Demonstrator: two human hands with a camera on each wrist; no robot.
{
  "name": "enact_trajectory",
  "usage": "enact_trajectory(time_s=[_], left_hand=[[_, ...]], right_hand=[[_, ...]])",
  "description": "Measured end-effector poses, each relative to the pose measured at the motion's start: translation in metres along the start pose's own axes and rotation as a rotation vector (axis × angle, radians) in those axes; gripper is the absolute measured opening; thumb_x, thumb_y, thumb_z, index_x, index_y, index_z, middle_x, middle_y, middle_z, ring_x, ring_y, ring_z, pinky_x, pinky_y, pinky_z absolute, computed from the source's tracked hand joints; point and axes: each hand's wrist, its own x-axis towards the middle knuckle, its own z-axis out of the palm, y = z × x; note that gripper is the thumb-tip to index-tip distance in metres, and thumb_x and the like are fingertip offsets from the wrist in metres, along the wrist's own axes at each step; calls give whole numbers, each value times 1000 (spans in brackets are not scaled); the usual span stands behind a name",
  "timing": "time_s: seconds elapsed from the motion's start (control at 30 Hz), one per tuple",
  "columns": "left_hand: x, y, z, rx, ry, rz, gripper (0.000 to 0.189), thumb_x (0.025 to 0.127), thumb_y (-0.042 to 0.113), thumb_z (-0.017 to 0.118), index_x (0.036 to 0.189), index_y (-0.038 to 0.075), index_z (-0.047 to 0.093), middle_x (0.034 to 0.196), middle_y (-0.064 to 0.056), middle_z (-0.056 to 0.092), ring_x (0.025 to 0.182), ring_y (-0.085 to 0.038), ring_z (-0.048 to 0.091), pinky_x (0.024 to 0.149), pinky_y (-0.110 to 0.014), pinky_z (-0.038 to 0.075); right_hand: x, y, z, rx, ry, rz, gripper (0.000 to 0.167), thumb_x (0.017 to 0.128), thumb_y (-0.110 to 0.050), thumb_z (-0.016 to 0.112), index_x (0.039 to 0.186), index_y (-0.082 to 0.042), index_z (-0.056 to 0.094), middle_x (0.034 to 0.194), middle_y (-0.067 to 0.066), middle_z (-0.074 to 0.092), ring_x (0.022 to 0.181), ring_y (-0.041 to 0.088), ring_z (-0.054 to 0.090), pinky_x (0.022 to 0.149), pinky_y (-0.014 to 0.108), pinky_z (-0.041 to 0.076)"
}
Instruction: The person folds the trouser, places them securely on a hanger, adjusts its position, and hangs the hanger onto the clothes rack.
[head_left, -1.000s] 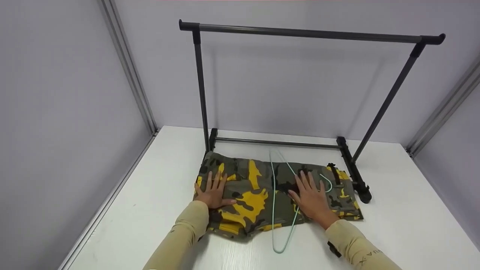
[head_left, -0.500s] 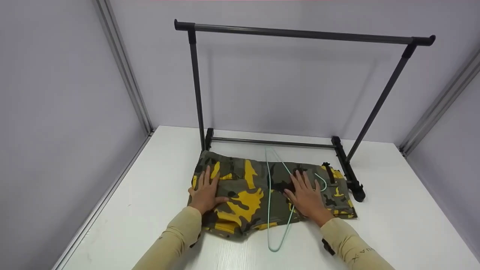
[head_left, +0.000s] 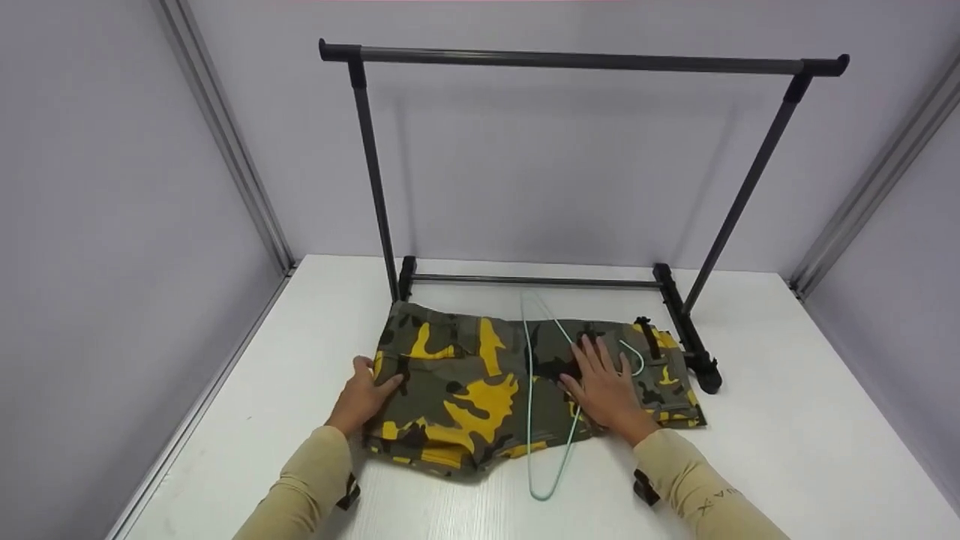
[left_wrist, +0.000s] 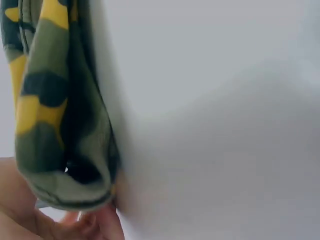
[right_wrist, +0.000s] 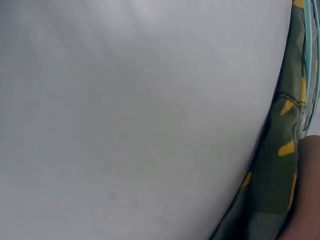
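Camouflage trousers [head_left: 480, 405] in green, grey, black and yellow lie folded across the white table. A pale green wire hanger [head_left: 529, 420] lies over them, its hook to the right and its lower end past the front edge of the cloth. At the left edge of the trousers, my left hand [head_left: 363, 397] pinches the cloth, thumb on top; the left wrist view shows fingers [left_wrist: 107, 220] beneath the folded end. My right hand [head_left: 606, 386] rests flat on the trousers with fingers spread, over one side of the hanger, partly covering it.
A dark metal clothes rack [head_left: 570, 61] stands behind the trousers, its feet on the table [head_left: 787, 390]. The right foot [head_left: 701, 367] is close to the trousers' right end. Pale walls [head_left: 127, 247] enclose the table at the back and sides.
My left hand has slid from lying flat on the trousers to their left edge and taken hold there. The right hand stays pressed in place. The head view has shifted slightly.
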Motion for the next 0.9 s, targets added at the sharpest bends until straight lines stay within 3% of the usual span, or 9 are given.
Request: enact_trajectory(time_s=[0.13, 0.27, 0.43, 0.57, 0.73, 0.9], left_hand=[[4, 6, -7, -134, -87, 8, 44, 93, 35, 55, 117, 0, 43, 101, -12, 53, 89, -22, 54, 75, -37, 45], [8, 22, -16, -274, -159, 23, 40, 95, 31, 51, 121, 1, 45, 109, -12, 53, 96, -22, 55, 80, -37, 46], [5, 56, -19, -397, -208, 60, 31, 95, 29, 50, 115, 6, 45, 112, -11, 50, 97, -22, 55, 79, -35, 47], [1, 90, -17, -498, -250, 55, 26, 91, 24, 53, 109, 8, 43, 113, -13, 50, 97, -23, 56, 78, -35, 49], [-4, 135, -5, -491, -286, 89, 28, 86, 19, 55, 109, 8, 44, 112, -13, 51, 96, -24, 58, 78, -37, 50], [-8, 169, 18, -369, -322, 183, 29, 85, 17, 55, 109, 8, 42, 108, -12, 47, 94, -22, 54, 75, -36, 48]], right_hand=[[1, 0, -3, 1, 1, 3, 64, 96, -47, 43, 147, -11, 28, 153, 11, 17, 140, 32, 9, 104, 61, 6], [1, 0, -1, 5, 2, -2, 64, 96, -47, 43, 147, -11, 27, 153, 11, 16, 140, 31, 9, 104, 61, 6], [0, -2, 0, 6, -7, -4, 65, 96, -47, 42, 147, -11, 27, 153, 11, 16, 140, 31, 9, 104, 61, 6], [0, -3, -2, 9, -18, -3, 65, 96, -47, 42, 147, -11, 26, 153, 11, 16, 139, 32, 10, 104, 61, 6], [2, -2, -1, -2, -1, -11, 64, 96, -46, 43, 147, -11, 28, 153, 12, 17, 139, 32, 11, 104, 61, 7], [1, 1, 2, -21, 15, -15, 63, 96, -45, 44, 146, -9, 29, 152, 13, 19, 139, 33, 12, 103, 61, 8]])
